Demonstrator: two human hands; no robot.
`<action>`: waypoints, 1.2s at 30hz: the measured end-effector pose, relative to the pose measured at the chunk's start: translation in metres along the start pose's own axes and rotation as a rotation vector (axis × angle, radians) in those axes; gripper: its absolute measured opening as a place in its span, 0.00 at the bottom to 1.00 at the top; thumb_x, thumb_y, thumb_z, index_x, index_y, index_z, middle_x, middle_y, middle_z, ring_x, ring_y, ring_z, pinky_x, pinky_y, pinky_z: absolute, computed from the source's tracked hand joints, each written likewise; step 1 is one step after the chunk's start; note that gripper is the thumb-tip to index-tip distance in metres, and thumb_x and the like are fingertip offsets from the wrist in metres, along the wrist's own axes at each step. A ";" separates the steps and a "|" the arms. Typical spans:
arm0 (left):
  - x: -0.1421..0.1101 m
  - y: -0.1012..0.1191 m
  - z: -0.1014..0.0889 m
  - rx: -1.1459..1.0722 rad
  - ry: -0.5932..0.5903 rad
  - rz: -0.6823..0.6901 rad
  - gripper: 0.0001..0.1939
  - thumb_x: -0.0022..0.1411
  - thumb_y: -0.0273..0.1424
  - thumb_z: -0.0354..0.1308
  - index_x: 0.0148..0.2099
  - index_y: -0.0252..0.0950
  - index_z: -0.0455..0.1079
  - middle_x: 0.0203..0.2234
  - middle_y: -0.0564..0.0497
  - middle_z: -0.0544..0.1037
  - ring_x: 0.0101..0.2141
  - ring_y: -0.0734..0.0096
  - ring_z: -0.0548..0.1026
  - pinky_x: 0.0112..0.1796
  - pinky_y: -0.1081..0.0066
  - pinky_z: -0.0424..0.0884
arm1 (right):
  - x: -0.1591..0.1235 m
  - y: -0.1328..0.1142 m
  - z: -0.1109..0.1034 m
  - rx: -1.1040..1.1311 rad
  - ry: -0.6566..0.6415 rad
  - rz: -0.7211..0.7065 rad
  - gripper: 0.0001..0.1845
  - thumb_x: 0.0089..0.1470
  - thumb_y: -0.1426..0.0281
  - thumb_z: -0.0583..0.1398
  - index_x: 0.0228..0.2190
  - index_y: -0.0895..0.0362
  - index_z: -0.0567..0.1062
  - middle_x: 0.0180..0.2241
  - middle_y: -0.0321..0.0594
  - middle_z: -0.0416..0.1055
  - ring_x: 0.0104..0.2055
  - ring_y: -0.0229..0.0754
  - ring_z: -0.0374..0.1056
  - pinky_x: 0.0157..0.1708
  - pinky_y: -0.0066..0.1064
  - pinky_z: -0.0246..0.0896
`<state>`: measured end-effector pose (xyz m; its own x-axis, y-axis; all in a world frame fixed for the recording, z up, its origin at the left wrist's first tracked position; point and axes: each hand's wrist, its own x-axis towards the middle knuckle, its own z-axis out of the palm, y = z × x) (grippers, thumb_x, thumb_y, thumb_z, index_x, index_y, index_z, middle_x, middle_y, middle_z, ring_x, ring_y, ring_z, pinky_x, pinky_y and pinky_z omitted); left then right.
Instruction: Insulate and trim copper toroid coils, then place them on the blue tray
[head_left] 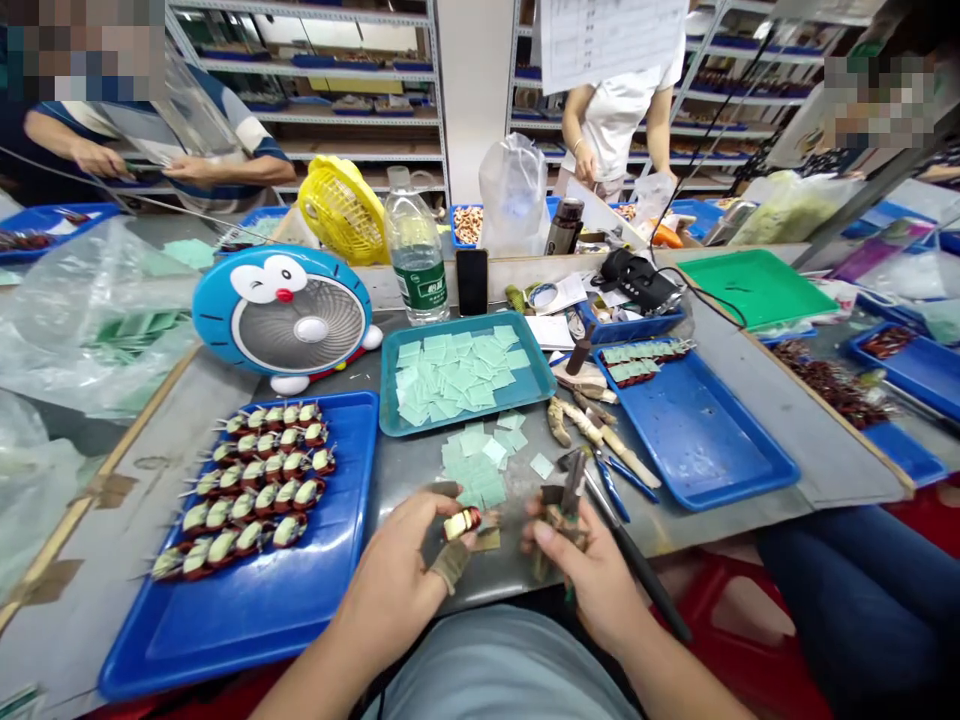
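Red-and-cream wound component (pixel 461 523) is pinched at lower centre by the left hand (pixel 397 570). A dark bundle (pixel 559 530) is clamped by the right hand (pixel 581 580), partly hidden and hard to make out. Pale green squares (pixel 472 465) are scattered just beyond; a blue tray (pixel 225 635) lies at lower left.

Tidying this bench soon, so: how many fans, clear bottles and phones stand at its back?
Fans: 2 (yellow fan, blue cartoon-face fan)
Clear plastic bottle: 1
Black phone: 1
Total: 4
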<state>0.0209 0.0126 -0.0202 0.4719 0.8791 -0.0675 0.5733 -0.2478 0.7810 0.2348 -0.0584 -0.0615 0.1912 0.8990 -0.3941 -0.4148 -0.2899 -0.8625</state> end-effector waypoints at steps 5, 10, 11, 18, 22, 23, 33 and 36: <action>0.016 -0.010 0.006 0.156 -0.173 0.070 0.06 0.66 0.28 0.58 0.45 0.41 0.71 0.39 0.49 0.81 0.41 0.55 0.78 0.43 0.59 0.68 | 0.006 -0.001 -0.027 -0.176 0.048 0.014 0.23 0.54 0.54 0.69 0.42 0.56 0.75 0.32 0.36 0.74 0.33 0.39 0.68 0.37 0.30 0.62; 0.026 -0.025 0.019 0.082 -0.194 0.095 0.12 0.65 0.29 0.61 0.50 0.41 0.71 0.44 0.50 0.81 0.45 0.58 0.78 0.47 0.61 0.70 | 0.008 -0.006 -0.021 -0.476 -0.072 0.009 0.16 0.61 0.56 0.63 0.41 0.55 0.71 0.31 0.31 0.65 0.31 0.36 0.60 0.33 0.27 0.56; 0.026 -0.029 0.021 0.049 -0.195 0.085 0.15 0.64 0.30 0.63 0.52 0.41 0.70 0.46 0.49 0.81 0.46 0.58 0.78 0.48 0.61 0.71 | 0.008 -0.008 -0.021 -0.543 -0.104 0.010 0.14 0.63 0.57 0.61 0.40 0.55 0.70 0.31 0.32 0.65 0.32 0.36 0.60 0.34 0.27 0.57; 0.024 -0.048 0.040 -0.134 -0.137 0.039 0.18 0.63 0.31 0.65 0.55 0.42 0.70 0.47 0.48 0.80 0.48 0.58 0.77 0.48 0.61 0.72 | 0.012 -0.020 -0.015 -0.922 -0.208 -0.231 0.06 0.65 0.65 0.57 0.37 0.55 0.69 0.35 0.37 0.67 0.37 0.41 0.64 0.39 0.32 0.60; 0.025 -0.052 0.045 -0.188 -0.116 0.056 0.23 0.61 0.31 0.68 0.57 0.43 0.68 0.48 0.48 0.79 0.48 0.58 0.77 0.48 0.62 0.72 | 0.023 -0.026 -0.006 -1.029 -0.347 -0.340 0.04 0.64 0.68 0.59 0.42 0.54 0.71 0.40 0.40 0.68 0.42 0.42 0.67 0.43 0.34 0.63; 0.025 -0.053 0.045 -0.198 -0.104 0.063 0.25 0.60 0.32 0.69 0.58 0.42 0.67 0.49 0.47 0.79 0.48 0.58 0.77 0.48 0.61 0.72 | 0.026 -0.027 -0.005 -1.047 -0.379 -0.362 0.06 0.64 0.68 0.60 0.43 0.53 0.71 0.43 0.40 0.69 0.44 0.43 0.67 0.45 0.34 0.63; 0.033 -0.055 0.044 -0.242 -0.169 0.168 0.13 0.62 0.29 0.65 0.49 0.40 0.75 0.35 0.49 0.76 0.38 0.61 0.72 0.40 0.64 0.65 | 0.054 -0.032 0.004 -1.353 -0.743 -0.606 0.11 0.60 0.77 0.59 0.45 0.56 0.71 0.50 0.45 0.73 0.48 0.50 0.67 0.51 0.47 0.63; 0.035 -0.055 0.042 -0.231 -0.177 0.179 0.12 0.60 0.27 0.65 0.46 0.39 0.75 0.34 0.49 0.77 0.39 0.60 0.71 0.42 0.62 0.64 | 0.059 -0.035 0.004 -1.345 -0.797 -0.649 0.12 0.61 0.77 0.58 0.47 0.57 0.72 0.51 0.47 0.73 0.49 0.50 0.67 0.53 0.46 0.64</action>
<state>0.0336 0.0399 -0.0916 0.6721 0.7404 -0.0073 0.3130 -0.2752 0.9090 0.2571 0.0057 -0.0535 -0.6241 0.7813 -0.0078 0.6213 0.4902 -0.6113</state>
